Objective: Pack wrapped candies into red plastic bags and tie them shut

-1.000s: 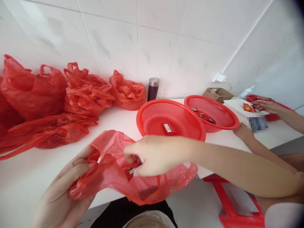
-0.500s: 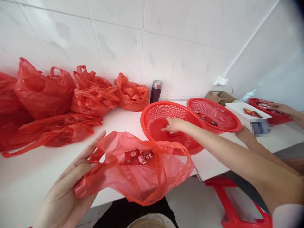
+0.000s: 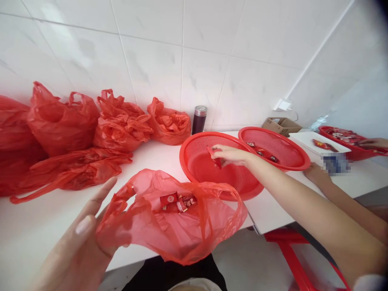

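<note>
My left hand [image 3: 81, 238] supports the left side of a thin red plastic bag [image 3: 145, 230]; its thumb and index finger are spread, the other fingers are partly hidden behind the film. The bag gapes wide at the table's front edge, with a few small red wrapped packets [image 3: 177, 202] inside. My right hand [image 3: 226, 155] is inside the nearer red perforated basket [image 3: 186, 155], above its floor, and pinches a small red packet [image 3: 217, 162]. A second red basket [image 3: 280, 139] adjoins it, holding several dark and red wrapped pieces [image 3: 260, 152].
Filled red bags [image 3: 63, 121] line the wall at left. A dark flask [image 3: 199, 121] stands behind the baskets. To the right, a co-worker's hand [image 3: 315, 173] rests by the second basket, near a white tray [image 3: 303, 140] and a carton [image 3: 281, 126]. A red stool [image 3: 294, 258] stands below.
My right hand has risen from the basket's floor with a red packet. My left thumb and index finger have shifted slightly down and left. The far hand at right has moved rightward.
</note>
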{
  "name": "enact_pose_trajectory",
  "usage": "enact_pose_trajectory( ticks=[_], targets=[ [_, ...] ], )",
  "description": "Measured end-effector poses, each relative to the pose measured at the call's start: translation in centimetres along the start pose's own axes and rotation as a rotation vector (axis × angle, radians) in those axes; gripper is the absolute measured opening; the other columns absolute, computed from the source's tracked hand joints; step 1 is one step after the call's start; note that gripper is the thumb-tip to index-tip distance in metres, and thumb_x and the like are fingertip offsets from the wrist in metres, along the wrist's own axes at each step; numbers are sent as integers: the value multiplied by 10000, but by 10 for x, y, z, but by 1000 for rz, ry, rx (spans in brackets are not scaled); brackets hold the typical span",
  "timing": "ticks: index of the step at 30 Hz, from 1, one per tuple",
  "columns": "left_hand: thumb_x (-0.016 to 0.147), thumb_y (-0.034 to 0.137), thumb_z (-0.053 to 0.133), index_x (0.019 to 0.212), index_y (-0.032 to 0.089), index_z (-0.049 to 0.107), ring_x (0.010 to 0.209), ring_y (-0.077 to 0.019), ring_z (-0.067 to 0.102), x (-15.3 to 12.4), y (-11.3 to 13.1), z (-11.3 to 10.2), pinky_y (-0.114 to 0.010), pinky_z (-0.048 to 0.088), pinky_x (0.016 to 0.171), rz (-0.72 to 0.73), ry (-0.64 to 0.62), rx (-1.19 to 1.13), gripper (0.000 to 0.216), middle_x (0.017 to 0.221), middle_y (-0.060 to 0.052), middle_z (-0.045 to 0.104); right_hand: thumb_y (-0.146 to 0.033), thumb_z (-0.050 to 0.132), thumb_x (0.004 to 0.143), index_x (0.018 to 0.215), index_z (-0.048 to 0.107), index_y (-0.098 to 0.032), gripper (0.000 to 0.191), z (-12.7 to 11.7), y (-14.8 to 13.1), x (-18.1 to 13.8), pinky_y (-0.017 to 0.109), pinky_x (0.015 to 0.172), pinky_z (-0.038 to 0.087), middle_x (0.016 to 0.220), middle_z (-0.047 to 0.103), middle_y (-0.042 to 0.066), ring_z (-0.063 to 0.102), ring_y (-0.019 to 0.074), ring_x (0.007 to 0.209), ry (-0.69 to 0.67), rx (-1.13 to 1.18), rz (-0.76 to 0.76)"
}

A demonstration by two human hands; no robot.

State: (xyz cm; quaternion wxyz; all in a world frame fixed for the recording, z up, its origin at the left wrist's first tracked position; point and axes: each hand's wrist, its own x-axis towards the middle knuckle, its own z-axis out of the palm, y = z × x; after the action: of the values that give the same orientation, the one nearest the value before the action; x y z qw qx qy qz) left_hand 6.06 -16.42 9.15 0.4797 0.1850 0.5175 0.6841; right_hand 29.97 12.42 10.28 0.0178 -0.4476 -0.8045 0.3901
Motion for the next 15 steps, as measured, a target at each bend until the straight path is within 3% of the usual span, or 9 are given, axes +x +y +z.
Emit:
enact_pose_trajectory(
  ticks=[2, 4, 7, 8, 10, 12, 15],
  targets=[
    [496, 451, 837, 1270, 404, 584, 675, -193, 669, 0, -2, -2, -226, 557, 425, 12, -1, 30, 816, 1275, -6, 639, -323, 505, 889, 1316, 413, -229, 447, -4, -37, -32, 293, 719, 555, 1006, 643, 57, 662, 154, 823, -100, 282, -261],
    [504, 355, 863, 1284, 404, 573, 570, -155, 622, -2, -4, -3, -230, 557, 428, 3, 34, 55, 834, 1123, -21, 695, -321, 578, 845, 1324, 433, -277, 502, 3, -76, -65, 283, 711, 551, 1064, 635, 38, 658, 146, 822, -246, 353, -467],
    [497, 218, 881, 1255, 357, 613, 474, -72, 513, -6, -4, -1, -149, 500, 406, -8, 91, -2, 815, 852, 6, 681, -311, 681, 758, 1241, 562, -304, 497, 44, -111, -91, 268, 677, 539, 1124, 632, 32, 651, 179, 875, -496, -26, -560],
    [484, 193, 884, 1234, 334, 633, 454, -47, 470, -8, -3, 0, -111, 451, 371, 2, 109, -39, 803, 806, 19, 656, -322, 701, 735, 1219, 590, -287, 497, 64, -113, -90, 286, 649, 536, 1097, 643, 52, 653, 208, 865, -509, -210, -546],
    [465, 174, 887, 1196, 296, 663, 429, -11, 390, -11, -1, 1, -66, 343, 305, 33, 141, -96, 775, 794, 29, 628, -329, 712, 717, 1224, 599, -207, 533, 108, -105, -76, 351, 601, 530, 1077, 643, 138, 658, 287, 843, -387, -534, -446],
    [463, 172, 888, 1190, 286, 667, 422, 2, 353, -13, 1, -1, -53, 286, 282, 54, 148, -97, 769, 819, 23, 630, -251, 664, 764, 1299, 548, -163, 555, 142, -92, -57, 403, 684, 537, 1220, 583, 208, 638, 344, 968, -198, -684, -408],
    [495, 177, 886, 1241, 323, 627, 412, -7, 364, -14, 4, -12, -52, 316, 312, 72, 95, 2, 804, 719, 34, 618, -237, 603, 845, 1365, 494, -197, 533, 150, -82, -48, 393, 889, 501, 1357, 519, 162, 547, 317, 1175, -105, -646, -542]
  ],
)
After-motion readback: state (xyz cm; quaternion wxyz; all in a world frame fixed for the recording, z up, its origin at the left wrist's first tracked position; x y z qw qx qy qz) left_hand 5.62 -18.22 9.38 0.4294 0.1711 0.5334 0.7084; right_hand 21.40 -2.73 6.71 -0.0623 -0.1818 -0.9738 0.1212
